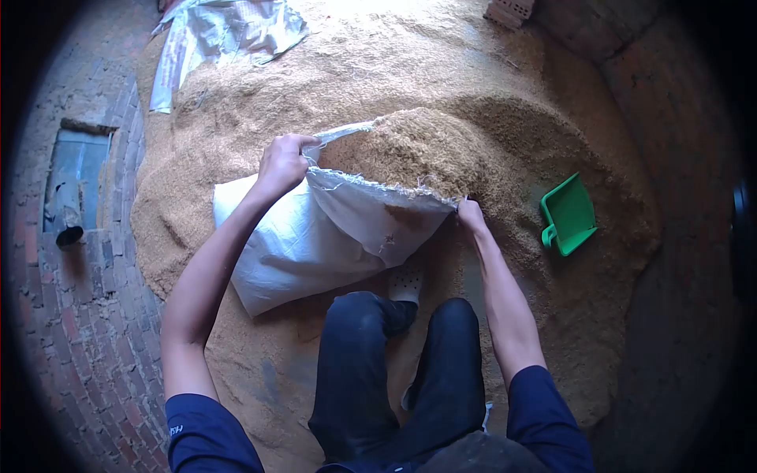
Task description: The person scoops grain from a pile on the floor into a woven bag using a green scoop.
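Note:
A large white woven sack (296, 244) lies on its side in front of my knees, its frayed mouth facing the pile of tan, grainy husks (426, 146). My left hand (284, 163) is closed on the left corner of the sack's rim. At the right end of the rim, my right hand (471, 214) pinches the edge. Husks lie in and against the open mouth between my hands. A green scoop (569, 214) rests on the husks to the right, apart from my right hand.
Another whitish sack (236, 31) lies at the back left on the pile. Bricks (509, 12) sit at the back right. A brick wall (87, 315) with a dark pipe (69, 235) borders the left. My legs (355, 370) are bent close to the sack.

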Demonstrator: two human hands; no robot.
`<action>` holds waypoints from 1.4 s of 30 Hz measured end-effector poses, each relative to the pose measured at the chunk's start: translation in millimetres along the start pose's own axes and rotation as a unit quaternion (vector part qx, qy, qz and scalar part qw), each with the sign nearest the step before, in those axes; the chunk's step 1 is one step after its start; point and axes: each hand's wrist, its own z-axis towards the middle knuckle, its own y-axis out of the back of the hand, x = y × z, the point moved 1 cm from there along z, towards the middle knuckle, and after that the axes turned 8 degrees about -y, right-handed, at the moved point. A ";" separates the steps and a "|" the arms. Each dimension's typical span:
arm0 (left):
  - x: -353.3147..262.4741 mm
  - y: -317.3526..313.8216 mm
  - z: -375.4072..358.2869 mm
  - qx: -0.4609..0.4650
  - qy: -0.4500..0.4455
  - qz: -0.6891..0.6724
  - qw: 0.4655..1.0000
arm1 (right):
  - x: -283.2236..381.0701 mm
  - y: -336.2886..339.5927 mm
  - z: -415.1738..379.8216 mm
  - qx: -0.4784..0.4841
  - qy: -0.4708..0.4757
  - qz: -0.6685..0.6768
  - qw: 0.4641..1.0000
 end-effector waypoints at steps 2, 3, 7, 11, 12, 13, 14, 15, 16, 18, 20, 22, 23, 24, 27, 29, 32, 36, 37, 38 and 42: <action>-0.1 39.5 -21.3 0.019 0.067 0.003 0.998 | 9.5 -2.3 -43.5 -0.020 0.092 -0.031 0.995; 0.8 59.6 -35.6 0.016 0.079 0.002 0.997 | 18.5 -6.0 -72.9 -0.013 0.142 -0.010 0.990; 0.0 156.0 -97.9 -0.105 0.087 0.034 0.990 | 98.1 -27.8 -218.2 0.059 0.108 0.062 0.991; 2.6 263.0 -163.4 -0.154 0.141 0.089 0.974 | 159.2 -55.8 -329.5 0.112 0.146 0.046 0.982; 8.4 290.1 -178.3 -0.179 0.138 0.111 0.968 | 182.5 -61.0 -360.7 0.123 0.172 0.041 0.977; 13.9 318.3 -193.0 -0.195 0.142 0.118 0.963 | 206.7 -65.0 -391.6 0.134 0.196 0.034 0.971; 20.1 345.3 -210.0 -0.208 0.167 0.137 0.954 | 230.5 -68.2 -421.7 0.140 0.213 0.014 0.967; 22.9 371.3 -226.7 -0.217 0.193 0.154 0.944 | 250.0 -75.2 -446.8 0.148 0.224 0.009 0.963; 19.1 401.0 -242.0 -0.213 0.240 0.170 0.932 | 268.7 -83.2 -468.0 0.164 0.251 0.001 0.954; 34.0 440.5 -288.9 -0.207 0.297 0.157 0.919 | 293.4 -99.6 -514.9 0.199 0.278 0.007 0.940; 43.1 463.5 -323.7 -0.203 0.343 0.150 0.905 | 323.9 -100.3 -563.0 0.203 0.296 -0.042 0.932; 68.3 460.6 -362.9 -0.217 0.370 0.135 0.893 | 334.0 -114.1 -581.4 0.191 0.357 -0.142 0.903; 81.5 451.9 -388.4 -0.228 0.391 0.119 0.884 | 331.0 -122.6 -590.6 0.201 0.357 -0.156 0.899; 88.8 445.0 -409.5 -0.233 0.408 0.101 0.877 | 331.3 -130.7 -603.1 0.224 0.353 -0.143 0.897; 117.7 413.9 -459.6 -0.272 0.428 0.071 0.859 | 300.5 -155.4 -614.8 0.255 0.336 -0.173 0.890; 133.0 406.0 -472.5 -0.264 0.466 0.056 0.842 | 303.3 -167.5 -616.3 0.260 0.329 -0.214 0.882; 148.3 409.8 -485.5 -0.309 0.451 0.028 0.837 | 308.6 -178.5 -613.7 0.303 0.225 -0.294 0.878; 167.7 409.2 -493.6 -0.308 0.435 -0.031 0.846 | 405.4 -179.4 -660.7 -0.018 0.210 -0.359 0.909; 171.3 406.8 -491.6 -0.308 0.427 -0.041 0.849 | 415.8 -185.3 -649.1 -0.149 0.290 -0.362 0.873; 166.8 406.2 -488.3 -0.311 0.419 -0.049 0.852 | 422.9 -188.9 -633.3 -0.275 0.364 -0.360 0.814; 149.6 404.3 -475.2 -0.298 0.383 -0.081 0.870 | 456.6 -197.7 -552.2 -0.277 0.239 -0.452 0.813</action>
